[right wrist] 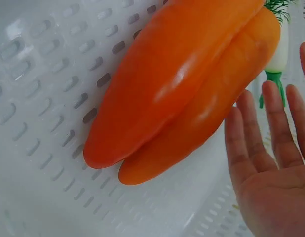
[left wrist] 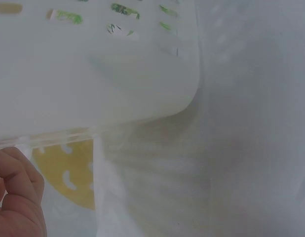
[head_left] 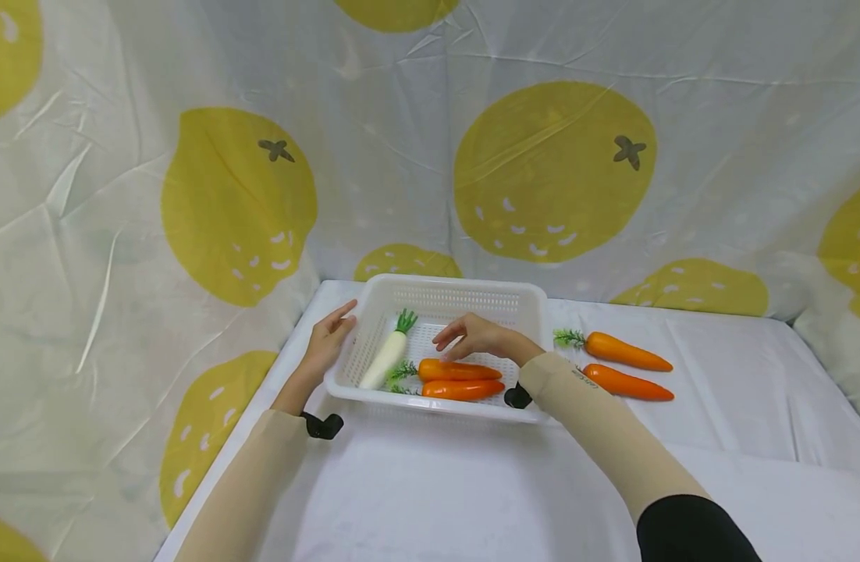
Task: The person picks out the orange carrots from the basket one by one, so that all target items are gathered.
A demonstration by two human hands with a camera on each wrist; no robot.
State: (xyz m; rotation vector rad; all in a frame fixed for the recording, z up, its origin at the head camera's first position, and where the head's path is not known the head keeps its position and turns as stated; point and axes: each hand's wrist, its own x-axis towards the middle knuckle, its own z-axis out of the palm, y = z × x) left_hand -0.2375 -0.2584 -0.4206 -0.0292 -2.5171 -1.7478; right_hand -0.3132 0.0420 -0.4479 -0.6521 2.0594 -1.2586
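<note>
Nearest are two beige sleeves, the left sleeve [head_left: 250,476] and the right sleeve [head_left: 598,421], the latter with a black band [head_left: 690,531], over a white cloth [head_left: 430,484]. Beyond them stands a white basket [head_left: 430,403], and in its front part two orange carrots lie side by side, the front carrot [head_left: 461,391] and the rear carrot [head_left: 465,370], leaves toward the left. Over the rear one is the right hand [head_left: 482,337]; from the head its palm is hidden, but the right wrist view shows it bare, the fingers spread and nearly straight, holding nothing; whether a fingertip touches the carrot cannot be told. That view also shows the carrots pressed together along their length. A white radish [head_left: 384,361] lies aslant in the basket's left part, green top away from the person. The left hand [head_left: 326,339] is at the basket's left side, fingers relaxed, with no grip to be seen; the left wrist view adds the basket's outer wall and rounded corner, green showing through the slots, yet leaves contact with the rim unclear. On the cloth to the right lie two more carrots, the nearer loose carrot [head_left: 630,383], its leafy end blocked by the right sleeve, and the farther loose carrot [head_left: 630,351], its leaves in sight. Behind everything hangs a lemon-print sheet [head_left: 388,156].
</note>
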